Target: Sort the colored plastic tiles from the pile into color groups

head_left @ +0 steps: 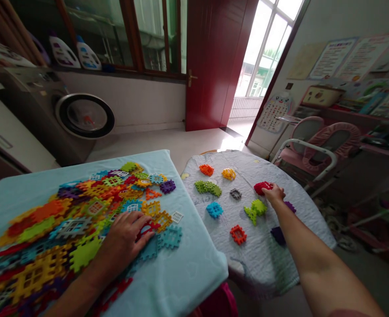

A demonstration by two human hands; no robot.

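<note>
Two cloth-covered benches: on the white-quilted bench (pixel 263 259), the right hand (pixel 275 193), grip closed on a red tile (pixel 262 187) beyond the green tile (pixel 255 208), holds it by the edge—likely light, stiff, notched; left hand (pixel 124 242) lies flat, grip apart, on the tile pile (pixel 65 229).

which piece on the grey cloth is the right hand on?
The red piece at the far right of the grey cloth. The right hand has its fingers on it; the orange, yellow, green and blue pieces lie apart, untouched.
</note>
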